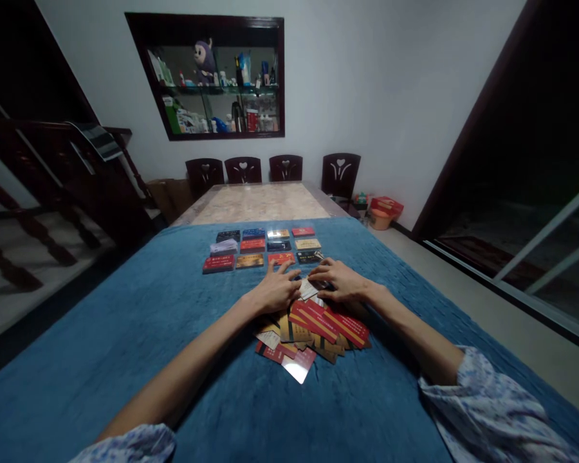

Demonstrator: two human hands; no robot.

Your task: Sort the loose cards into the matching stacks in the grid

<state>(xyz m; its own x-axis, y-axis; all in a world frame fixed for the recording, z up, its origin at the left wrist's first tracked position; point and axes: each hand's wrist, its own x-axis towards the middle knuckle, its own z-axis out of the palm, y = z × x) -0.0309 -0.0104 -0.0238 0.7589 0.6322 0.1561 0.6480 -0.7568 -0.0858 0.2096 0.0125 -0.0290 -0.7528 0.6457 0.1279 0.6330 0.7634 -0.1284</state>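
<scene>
Touching card pile's (pixel 314 321) far edge: left hand (pixel 276 290), right hand (pixel 341 281); cloth (pixel 139 308) spreads leftward.

Pretty sure this is somebody's home, looks like a dining area: long table (pixel 265 200) with a stone-look top, blue cloth (pixel 120 321) over the near part, dark chairs (pixel 350 173) with little heart cutouts around the far end. There's also a wall niche (pixel 280 96) with glass shelves holding bottles (pixel 269 123) and a purple plush toy (pixel 204 58), plus a wooden banister (pixel 33 226) off left.
</scene>
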